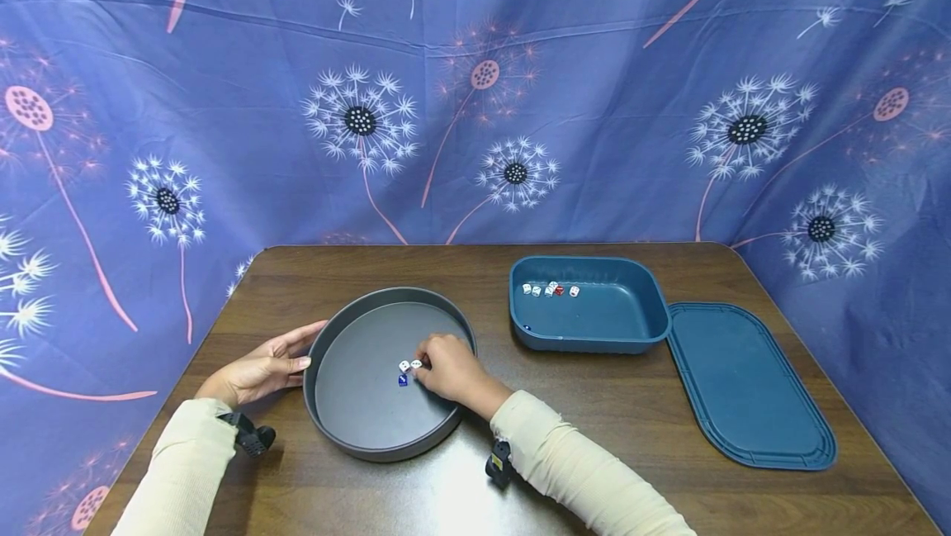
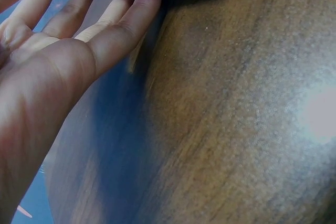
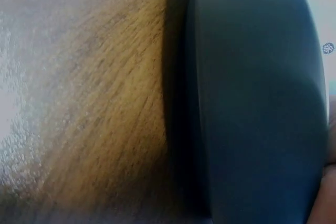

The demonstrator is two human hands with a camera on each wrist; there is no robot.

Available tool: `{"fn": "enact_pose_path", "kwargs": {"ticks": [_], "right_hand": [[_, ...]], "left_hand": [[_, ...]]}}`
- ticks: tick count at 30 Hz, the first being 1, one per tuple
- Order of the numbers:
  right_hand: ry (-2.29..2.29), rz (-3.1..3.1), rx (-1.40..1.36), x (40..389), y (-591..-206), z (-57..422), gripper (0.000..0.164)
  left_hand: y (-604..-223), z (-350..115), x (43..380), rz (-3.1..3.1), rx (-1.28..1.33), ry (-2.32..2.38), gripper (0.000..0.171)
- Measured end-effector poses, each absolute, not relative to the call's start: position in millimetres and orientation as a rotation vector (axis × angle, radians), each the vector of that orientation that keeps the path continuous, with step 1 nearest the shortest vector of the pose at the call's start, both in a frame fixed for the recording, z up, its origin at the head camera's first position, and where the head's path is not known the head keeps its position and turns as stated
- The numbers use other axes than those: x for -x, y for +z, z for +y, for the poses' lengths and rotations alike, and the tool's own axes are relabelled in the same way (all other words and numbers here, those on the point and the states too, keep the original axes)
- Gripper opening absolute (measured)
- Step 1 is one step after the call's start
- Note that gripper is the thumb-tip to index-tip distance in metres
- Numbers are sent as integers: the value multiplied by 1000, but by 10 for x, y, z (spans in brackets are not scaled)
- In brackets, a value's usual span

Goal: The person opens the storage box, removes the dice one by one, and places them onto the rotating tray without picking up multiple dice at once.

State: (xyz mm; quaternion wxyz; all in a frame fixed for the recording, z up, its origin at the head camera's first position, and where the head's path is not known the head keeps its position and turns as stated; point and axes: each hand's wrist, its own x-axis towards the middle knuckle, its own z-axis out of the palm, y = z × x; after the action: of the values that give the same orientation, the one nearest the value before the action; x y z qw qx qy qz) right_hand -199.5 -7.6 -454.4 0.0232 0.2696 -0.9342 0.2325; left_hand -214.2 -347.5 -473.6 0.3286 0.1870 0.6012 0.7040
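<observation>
Head view: dice [image 1: 409, 365] at right hand [image 1: 451, 369].

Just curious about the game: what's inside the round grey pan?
Inside the round grey pan: two white dice, a blue die and the right hand; anything beneath it is hidden.

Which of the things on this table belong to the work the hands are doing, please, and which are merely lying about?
In use:
- round pan, steadied at its rim by the left hand
- dice in the pan, with the right hand at them
- blue tub holding more dice

Lying about:
- blue lid, flat beside the tub
- table
- flowered cloth behind
</observation>
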Motion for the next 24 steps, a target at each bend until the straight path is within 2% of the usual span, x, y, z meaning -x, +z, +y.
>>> {"fn": "enact_pose_path", "kwargs": {"ticks": [7,16,24], "right_hand": [[903,-2859,-815,2010,-4519,-57,17],[1179,-2779,-852,2118,-4453,24,16],[1290,-2747,-796,2213,-4261,201,20]], "left_hand": [[-4732,-3474,2143,1571,-475,1846,66],[-4734,-3467,2143,1568,-476,1846,66],[-4737,-3476,2144,1597,-474,1834,66]]}}
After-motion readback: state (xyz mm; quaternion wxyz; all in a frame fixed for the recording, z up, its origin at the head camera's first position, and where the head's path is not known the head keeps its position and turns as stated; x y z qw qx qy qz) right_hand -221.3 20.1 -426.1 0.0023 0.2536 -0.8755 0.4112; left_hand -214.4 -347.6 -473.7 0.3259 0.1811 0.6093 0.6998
